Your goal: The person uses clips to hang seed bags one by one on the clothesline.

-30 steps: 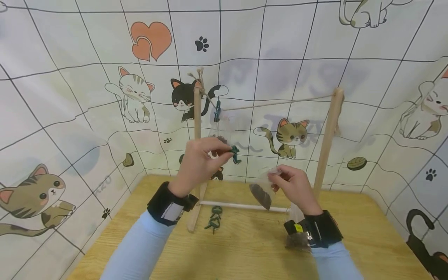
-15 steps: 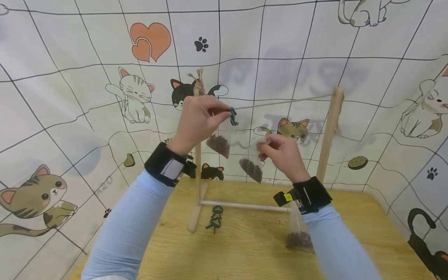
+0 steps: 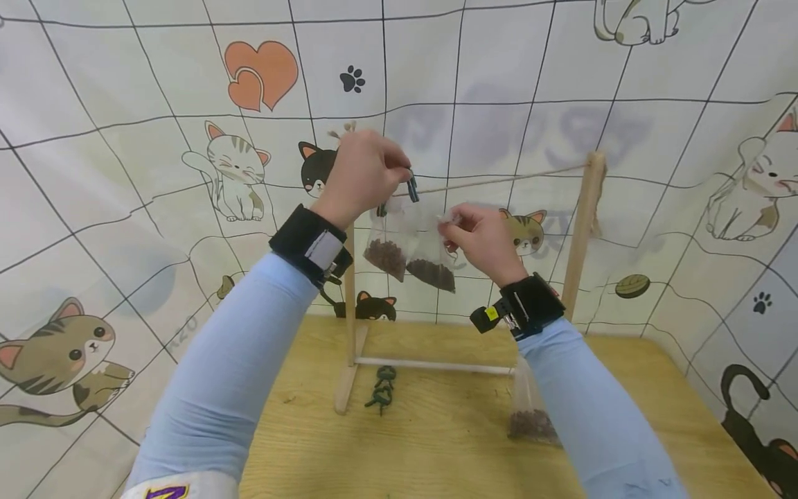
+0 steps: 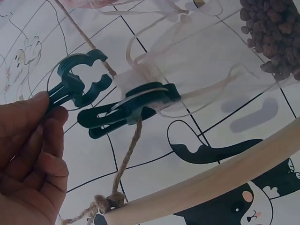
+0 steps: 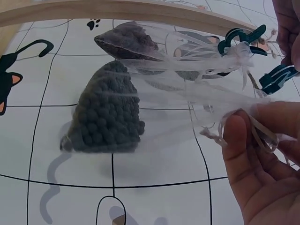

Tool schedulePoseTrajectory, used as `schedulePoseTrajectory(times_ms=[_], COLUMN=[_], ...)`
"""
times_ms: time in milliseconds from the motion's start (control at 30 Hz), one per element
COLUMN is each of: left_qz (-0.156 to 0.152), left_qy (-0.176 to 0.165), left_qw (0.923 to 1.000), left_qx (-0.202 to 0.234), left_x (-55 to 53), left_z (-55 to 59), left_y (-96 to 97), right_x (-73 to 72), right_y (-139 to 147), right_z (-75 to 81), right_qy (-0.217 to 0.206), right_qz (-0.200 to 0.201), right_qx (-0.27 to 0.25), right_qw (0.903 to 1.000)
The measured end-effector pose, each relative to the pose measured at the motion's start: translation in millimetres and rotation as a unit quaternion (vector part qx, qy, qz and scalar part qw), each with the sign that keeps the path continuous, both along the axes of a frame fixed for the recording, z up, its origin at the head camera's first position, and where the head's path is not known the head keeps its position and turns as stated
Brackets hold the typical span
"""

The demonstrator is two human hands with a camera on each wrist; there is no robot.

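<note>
My left hand point(image 3: 366, 170) pinches the handles of a dark green clothespin point(image 4: 77, 82), whose open jaws stand right at the twine line point(image 4: 126, 161) in the left wrist view. Another green clothespin point(image 4: 129, 110) grips the gathered neck of a sheer drawstring pouch point(image 3: 385, 258) on the line, close to the left post. Dark reddish lumps fill that pouch's bottom. My right hand point(image 3: 488, 239) pinches the top and cords of a second sheer pouch point(image 5: 108, 115), holding round dark pellets, just below the line and beside the hanging pouch.
The wooden frame's right post point(image 3: 582, 235) carries the line's other end, and a white bar point(image 3: 436, 364) runs low between the posts. Several green clothespins point(image 3: 382, 391) lie on the wooden table point(image 3: 430, 450). A third filled pouch point(image 3: 533, 424) stands partly behind my right forearm.
Both hands have risen toward the line, the left with the clothespin and the right with the pellet pouch. The pouch is now beside the hanging one.
</note>
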State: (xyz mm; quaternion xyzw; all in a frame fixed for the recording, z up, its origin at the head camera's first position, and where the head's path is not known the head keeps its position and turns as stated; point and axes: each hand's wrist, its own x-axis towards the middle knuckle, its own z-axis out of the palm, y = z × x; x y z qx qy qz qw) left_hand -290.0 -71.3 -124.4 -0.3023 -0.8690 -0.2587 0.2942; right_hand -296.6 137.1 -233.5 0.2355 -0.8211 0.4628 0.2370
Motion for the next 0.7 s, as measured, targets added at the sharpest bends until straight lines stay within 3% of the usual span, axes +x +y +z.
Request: schedulePoseTrajectory(times_ms=[300, 700], left_qz=[0.039, 0.058], left_qy=[-0.071, -0.099], left_qw=[0.9965, 0.9923], left_qx=[-0.022, -0.047], left_x=[-9.6, -13.9], left_z=[6.4, 2.7], left_y=[8.7, 13.4], right_x=[-6.4, -12.7], right_y=[-12.7, -26.6], right_z=[8.7, 17.3], right_qy=[0.004, -0.016], right_qz=[-0.056, -0.011], right_qx=[-0.020, -0.077], right_qw=[0.9982, 0.9969])
